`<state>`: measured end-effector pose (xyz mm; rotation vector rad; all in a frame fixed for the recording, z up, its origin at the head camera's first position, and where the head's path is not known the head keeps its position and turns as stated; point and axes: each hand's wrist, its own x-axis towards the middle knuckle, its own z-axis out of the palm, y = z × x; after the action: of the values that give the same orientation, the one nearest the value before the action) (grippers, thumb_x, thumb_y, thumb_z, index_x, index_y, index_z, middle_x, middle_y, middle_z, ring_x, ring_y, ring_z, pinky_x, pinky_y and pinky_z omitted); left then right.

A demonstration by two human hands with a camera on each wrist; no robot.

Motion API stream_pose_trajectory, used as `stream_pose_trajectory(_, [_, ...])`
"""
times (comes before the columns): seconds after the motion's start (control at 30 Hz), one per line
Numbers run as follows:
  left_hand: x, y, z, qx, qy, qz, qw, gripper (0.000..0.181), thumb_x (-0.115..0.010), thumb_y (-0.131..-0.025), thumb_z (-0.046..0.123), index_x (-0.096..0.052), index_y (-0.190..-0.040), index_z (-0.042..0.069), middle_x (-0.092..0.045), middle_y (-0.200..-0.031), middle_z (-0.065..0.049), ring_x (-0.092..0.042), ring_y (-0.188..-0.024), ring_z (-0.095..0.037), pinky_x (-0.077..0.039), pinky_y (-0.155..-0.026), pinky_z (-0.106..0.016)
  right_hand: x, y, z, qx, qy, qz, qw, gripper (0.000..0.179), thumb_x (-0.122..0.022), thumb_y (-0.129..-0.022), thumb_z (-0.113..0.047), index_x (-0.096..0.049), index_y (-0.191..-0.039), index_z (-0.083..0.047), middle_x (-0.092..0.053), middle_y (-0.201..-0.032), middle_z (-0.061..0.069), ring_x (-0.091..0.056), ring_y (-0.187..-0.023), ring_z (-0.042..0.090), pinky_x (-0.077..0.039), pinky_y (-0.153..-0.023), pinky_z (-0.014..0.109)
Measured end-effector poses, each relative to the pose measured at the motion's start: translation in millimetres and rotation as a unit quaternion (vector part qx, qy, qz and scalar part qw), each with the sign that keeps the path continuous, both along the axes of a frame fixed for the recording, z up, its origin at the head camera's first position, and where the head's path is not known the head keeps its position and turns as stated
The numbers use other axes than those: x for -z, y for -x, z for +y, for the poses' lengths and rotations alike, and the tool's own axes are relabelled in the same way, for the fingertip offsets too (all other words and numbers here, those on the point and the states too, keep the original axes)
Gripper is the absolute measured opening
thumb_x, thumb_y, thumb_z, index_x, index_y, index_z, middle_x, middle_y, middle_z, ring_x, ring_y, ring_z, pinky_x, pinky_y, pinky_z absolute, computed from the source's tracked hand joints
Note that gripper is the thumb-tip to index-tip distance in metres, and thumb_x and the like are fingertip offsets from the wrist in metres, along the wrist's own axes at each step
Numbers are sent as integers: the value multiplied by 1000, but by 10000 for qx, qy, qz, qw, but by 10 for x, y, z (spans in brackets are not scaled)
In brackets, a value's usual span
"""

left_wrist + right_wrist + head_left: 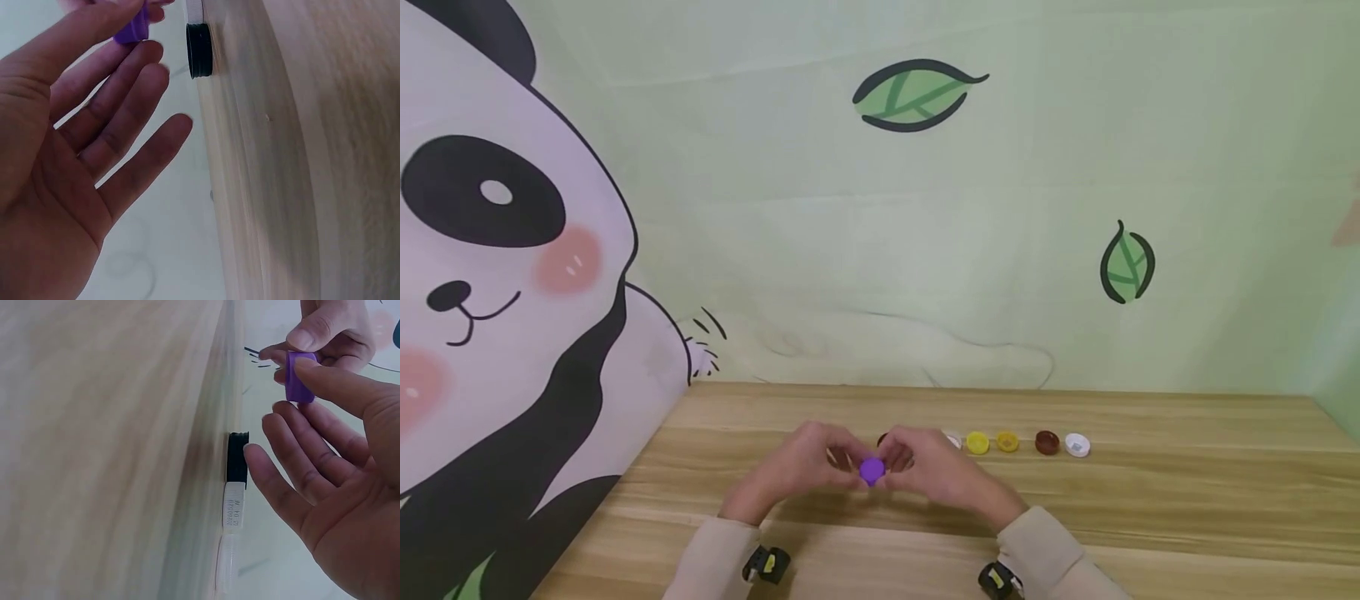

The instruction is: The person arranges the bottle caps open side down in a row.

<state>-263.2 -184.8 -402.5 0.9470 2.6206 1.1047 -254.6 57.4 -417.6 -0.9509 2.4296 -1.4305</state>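
A purple bottle cap [872, 471] is held up over the table between both hands. My left hand [812, 457] pinches it from the left with thumb and fingertips; in the left wrist view the other fingers of that hand [94, 144] are loosely spread. From the right, my right hand [936, 467] pinches the same cap, its thumb lying across the purple wall [300, 390] in the right wrist view. Behind the hands lies a row of caps; a dark cap [237, 459] and a white ribbed cap [234, 506] show side by side there. My right hand partly covers this row.
To the right on the wooden table [1187, 483] lie a yellow cap [977, 442], an orange-yellow cap [1007, 442], a dark brown cap [1047, 442] and a white cap [1077, 445]. A pale green printed cloth [775, 208] hangs behind the table.
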Motion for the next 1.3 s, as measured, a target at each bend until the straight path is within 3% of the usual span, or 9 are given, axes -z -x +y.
stream_pose_trajectory(0.2, [10, -19, -6, 203, 141, -247, 9994, 25, -87, -83, 5, -84, -106, 14, -78, -97, 11, -70, -84, -12, -59, -77, -30, 12, -21, -10, -241, -78, -65, 9997, 23, -86, -89, -5, -71, -107, -6, -72, -96, -1, -68, -90, 15, -57, -83, 28])
stream_pose_trajectory(0.37, [43, -15, 1, 247, 246, -546, 9979, 25, -91, -80, 10, -83, -103, 17, -77, -92, 11, -70, -84, -12, -58, -78, -29, 29, -29, -18, -413, -246, -17, 9988, 24, -86, -86, 0, -72, -105, -5, -72, -93, 0, -67, -85, 11, -57, -79, 26])
stream_pose_trajectory(0.7, [102, 1, 4, 387, 238, -964, 9943, 23, -93, -80, 8, -80, -99, 12, -77, -89, 6, -72, -83, -15, -59, -79, -28, 46, -61, -43, -524, -376, -106, 9979, 26, -86, -84, 2, -71, -104, -4, -72, -91, 3, -66, -81, 9, -57, -77, 24])
stream_pose_trajectory(1.3, [104, -17, 29, 475, 496, -984, 9928, 24, -95, -78, 9, -79, -96, 11, -74, -85, 5, -68, -80, -9, -56, -77, -25, 79, -98, -82, -322, -831, 96, 9960, 30, -92, -79, -4, -68, -96, -11, -67, -83, -4, -60, -77, 5, -52, -74, 24])
